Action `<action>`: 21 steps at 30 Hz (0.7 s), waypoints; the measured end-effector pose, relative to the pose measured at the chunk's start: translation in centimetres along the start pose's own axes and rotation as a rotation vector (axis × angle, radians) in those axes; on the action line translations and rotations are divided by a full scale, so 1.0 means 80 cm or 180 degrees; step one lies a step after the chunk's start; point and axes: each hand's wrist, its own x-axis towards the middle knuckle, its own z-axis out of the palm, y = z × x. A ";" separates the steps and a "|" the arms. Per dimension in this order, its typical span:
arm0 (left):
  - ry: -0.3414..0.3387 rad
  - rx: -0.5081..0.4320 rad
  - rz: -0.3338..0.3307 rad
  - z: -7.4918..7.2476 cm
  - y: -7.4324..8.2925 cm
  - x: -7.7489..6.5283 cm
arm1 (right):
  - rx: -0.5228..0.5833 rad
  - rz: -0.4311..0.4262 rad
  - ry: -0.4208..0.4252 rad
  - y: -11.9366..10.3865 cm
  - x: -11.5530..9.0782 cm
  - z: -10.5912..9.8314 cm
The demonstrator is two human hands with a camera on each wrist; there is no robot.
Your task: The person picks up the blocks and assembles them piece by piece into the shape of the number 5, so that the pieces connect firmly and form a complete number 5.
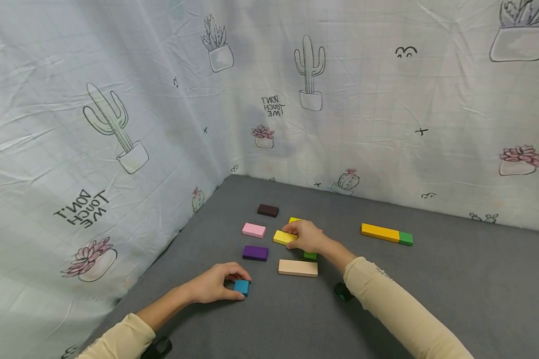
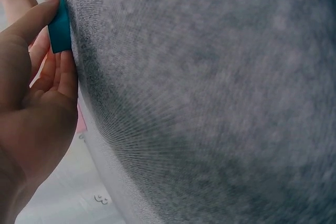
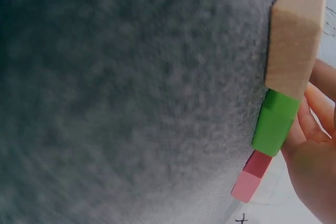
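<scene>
My left hand (image 1: 213, 285) pinches a small blue block (image 1: 241, 286) between thumb and fingers, low over the grey table. In the left wrist view the blue block (image 2: 61, 27) shows its long side, thumb on one end and fingertips at the other. Farther away, my right hand (image 1: 309, 237) grips the right end of a yellow block (image 1: 283, 237), thumb on the near side and fingers on the far side. Behind that hand another yellow block (image 1: 295, 219) is partly hidden. A green block (image 1: 310, 256) shows below the hand, and a pinkish-red block (image 3: 252, 174) beyond it.
A plain wooden block (image 1: 298, 268) lies nearest the right forearm. Purple (image 1: 255, 253), pink (image 1: 253, 230) and dark brown (image 1: 268, 210) blocks line up at left. An orange-yellow block (image 1: 379, 233) meets a green block (image 1: 405, 239) at right. Printed cloth (image 1: 368, 99) hangs behind the table.
</scene>
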 end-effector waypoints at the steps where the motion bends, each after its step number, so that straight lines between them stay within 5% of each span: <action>1: 0.0002 0.0005 -0.0003 0.000 0.001 0.000 | -0.0089 -0.0016 0.0009 -0.001 0.000 0.001; 14: 0.0020 0.0007 0.0062 0.003 0.001 0.000 | -0.0225 -0.0031 0.0271 -0.006 -0.005 0.004; 21: 0.0033 0.0013 0.0017 0.002 0.005 -0.001 | 0.0460 0.0254 0.0498 0.001 -0.015 -0.012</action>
